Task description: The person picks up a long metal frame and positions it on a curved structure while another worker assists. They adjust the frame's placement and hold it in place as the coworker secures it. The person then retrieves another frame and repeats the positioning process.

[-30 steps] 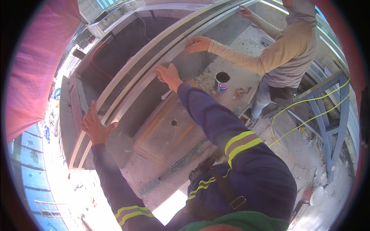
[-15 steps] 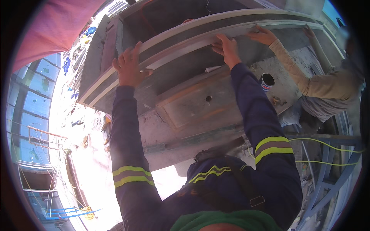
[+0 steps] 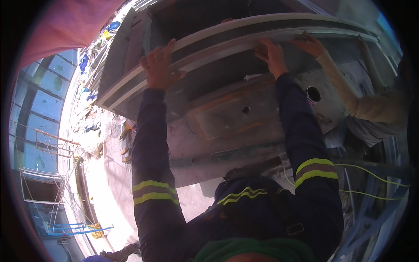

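navy sleeves point(image 3: 150, 144) (yellow-striped), pale frame point(image 3: 227, 35)

This is a building site, outdoors and high up. A long pale metal frame point(image 3: 244, 30) runs across rough, mortar-stained concrete point(image 3: 227, 118). Rubble and scraps point(image 3: 94, 126) litter the dusty ground. Glass panels point(image 3: 39, 96) of a facade show at the left, scaffold bars point(image 3: 48, 139) beside them. The sleeves carry reflective stripes point(image 3: 155, 192).
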{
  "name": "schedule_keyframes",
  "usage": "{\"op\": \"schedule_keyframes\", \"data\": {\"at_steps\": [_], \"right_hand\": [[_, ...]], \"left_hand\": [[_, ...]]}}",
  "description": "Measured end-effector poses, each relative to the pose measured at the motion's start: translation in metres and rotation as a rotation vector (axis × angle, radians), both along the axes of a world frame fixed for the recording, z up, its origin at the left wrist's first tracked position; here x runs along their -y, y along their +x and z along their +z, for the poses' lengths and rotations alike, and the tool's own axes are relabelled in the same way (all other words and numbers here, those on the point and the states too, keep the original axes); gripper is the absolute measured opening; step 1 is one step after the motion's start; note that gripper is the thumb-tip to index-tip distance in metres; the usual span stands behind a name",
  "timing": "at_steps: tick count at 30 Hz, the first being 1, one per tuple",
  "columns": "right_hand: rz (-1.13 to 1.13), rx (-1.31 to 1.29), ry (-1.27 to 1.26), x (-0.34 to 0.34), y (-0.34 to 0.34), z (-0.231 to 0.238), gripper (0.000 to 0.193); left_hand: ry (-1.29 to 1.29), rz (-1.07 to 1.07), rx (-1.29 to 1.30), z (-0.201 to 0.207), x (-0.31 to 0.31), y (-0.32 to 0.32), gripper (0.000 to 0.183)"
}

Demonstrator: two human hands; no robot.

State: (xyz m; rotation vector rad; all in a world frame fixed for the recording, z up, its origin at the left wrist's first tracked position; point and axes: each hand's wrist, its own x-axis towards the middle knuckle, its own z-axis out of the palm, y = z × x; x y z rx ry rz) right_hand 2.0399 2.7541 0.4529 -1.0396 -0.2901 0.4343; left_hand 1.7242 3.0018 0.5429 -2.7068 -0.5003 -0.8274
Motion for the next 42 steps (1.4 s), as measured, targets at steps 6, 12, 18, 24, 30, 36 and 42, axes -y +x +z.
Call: {"op": "schedule_keyframes", "data": {"at_steps": [6, 12, 18, 24, 30, 36, 42], "right_hand": [[-0.016, -0.001, -0.070, -0.001, 0.001, -0.001, 0.045], [0.003, 0.004, -0.026, 0.000, 0.005, -0.004, 0.040], [-0.005, 0.007, 0.004, -0.003, 0.007, -0.008, 0.039], [-0.033, 0.002, -0.018, -0.003, 0.003, -0.003, 0.044], [0.166, -0.017, -0.137, -0.021, -0.056, -0.001, 0.057], [-0.165, 0.781, -0.451, -0.044, -0.139, 0.004, 0.069], [-0.105, 1.165, -0.481, -0.059, -0.151, 0.024, 0.059]], "left_hand": [[0.004, 0.010, 0.010, 0.000, 0.002, 0.000, 0.130], [-0.012, 0.021, 0.015, 0.000, 0.004, 0.000, 0.130], [0.067, 0.031, 0.031, 0.000, 0.002, 0.001, 0.129], [0.054, 0.046, 0.021, -0.002, 0.002, 0.002, 0.129], [0.027, 0.022, 0.042, 0.000, 0.006, 0.001, 0.127], [-0.018, 0.020, 0.032, 0.003, 0.007, 0.000, 0.129], [-0.002, 0.010, 0.044, 0.000, 0.006, -0.002, 0.129]]}}
